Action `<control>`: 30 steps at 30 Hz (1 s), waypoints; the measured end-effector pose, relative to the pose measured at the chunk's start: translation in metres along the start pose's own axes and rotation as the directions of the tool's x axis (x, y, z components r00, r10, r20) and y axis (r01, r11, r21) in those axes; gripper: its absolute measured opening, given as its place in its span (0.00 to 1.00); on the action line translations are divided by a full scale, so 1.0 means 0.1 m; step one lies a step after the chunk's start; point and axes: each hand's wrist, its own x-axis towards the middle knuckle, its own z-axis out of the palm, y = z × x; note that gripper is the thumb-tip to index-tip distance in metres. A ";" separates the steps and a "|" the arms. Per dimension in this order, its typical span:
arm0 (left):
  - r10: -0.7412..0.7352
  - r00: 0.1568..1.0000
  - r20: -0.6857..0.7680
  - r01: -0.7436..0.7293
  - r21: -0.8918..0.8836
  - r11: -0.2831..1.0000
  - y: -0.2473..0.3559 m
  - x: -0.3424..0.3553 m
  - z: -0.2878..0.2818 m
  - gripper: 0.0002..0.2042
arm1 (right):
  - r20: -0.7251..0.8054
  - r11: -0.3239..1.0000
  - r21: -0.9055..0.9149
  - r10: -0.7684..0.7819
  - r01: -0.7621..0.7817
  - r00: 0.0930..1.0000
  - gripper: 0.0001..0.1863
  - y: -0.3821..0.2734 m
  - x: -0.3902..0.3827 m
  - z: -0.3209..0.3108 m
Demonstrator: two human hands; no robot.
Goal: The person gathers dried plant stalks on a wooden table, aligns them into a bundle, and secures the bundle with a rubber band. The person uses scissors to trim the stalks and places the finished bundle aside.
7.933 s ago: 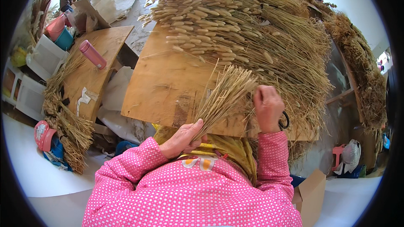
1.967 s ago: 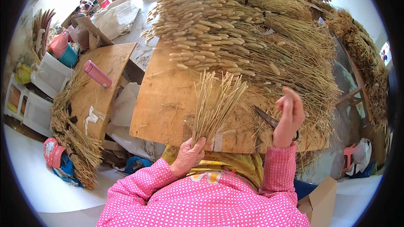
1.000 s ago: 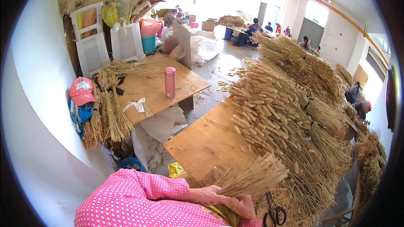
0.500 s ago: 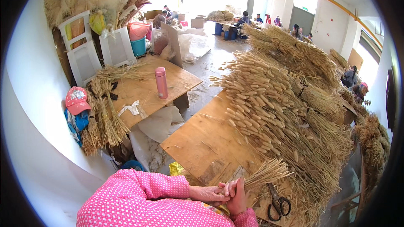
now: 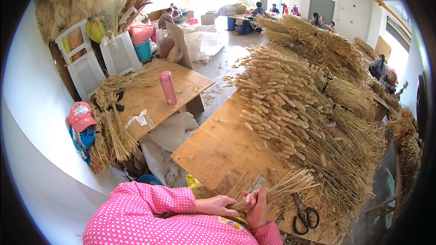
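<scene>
A bundle of dried straw-coloured stalks (image 5: 290,185) lies across my front, its cut ends fanning to the right over the table edge. My right hand (image 5: 258,209) is closed round the bundle, thumb up. My left hand (image 5: 219,205) grips it farther left, close to my body, its fingers partly hidden. The heads of this bundle are not visible. Just right of the stalk ends, black-handled scissors (image 5: 305,215) lie on the wooden table (image 5: 218,140). Beyond them a large heap of dried bunny-tail grass (image 5: 277,104) covers the table's right side.
On a second wooden table (image 5: 150,104) at the left stand a pink bottle (image 5: 167,88) and tied grass bundles (image 5: 116,127). A pink cap (image 5: 81,117) hangs beside it. Grey-white chair-like frames (image 5: 119,54) lean behind. Several people sit working at the back and far right.
My hands have moved slightly apart, the left one shifting left along the bundle. The stalks' cut ends sit slightly farther right. The whole view has shifted a little.
</scene>
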 end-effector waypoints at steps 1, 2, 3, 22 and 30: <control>0.025 0.999 -0.039 -0.026 -0.012 1.000 0.02 0.00 0.03 0.30 | 0.009 1.000 0.010 -0.016 0.016 1.000 0.20 -0.01 0.01 0.01; 0.023 0.998 -0.052 -0.023 -0.013 1.000 0.04 -0.01 0.07 0.29 | -0.046 1.000 0.016 0.011 -0.011 0.999 0.20 -0.02 0.01 0.01; 0.079 0.992 -0.103 -0.083 -0.032 0.996 0.06 -0.01 0.11 0.29 | -0.082 1.000 0.018 0.021 -0.019 0.996 0.20 -0.04 0.01 0.02; 0.053 0.998 -0.023 -0.058 -0.334 0.941 0.18 -0.19 -0.33 0.13 | 0.108 0.948 -0.314 -0.011 0.044 0.994 0.22 -0.20 -0.02 -0.03; 0.078 0.962 -0.263 -0.148 -0.258 0.955 0.25 -0.06 -0.16 0.13 | -0.013 0.922 -0.388 -0.023 0.016 1.000 0.17 -0.24 -0.03 0.08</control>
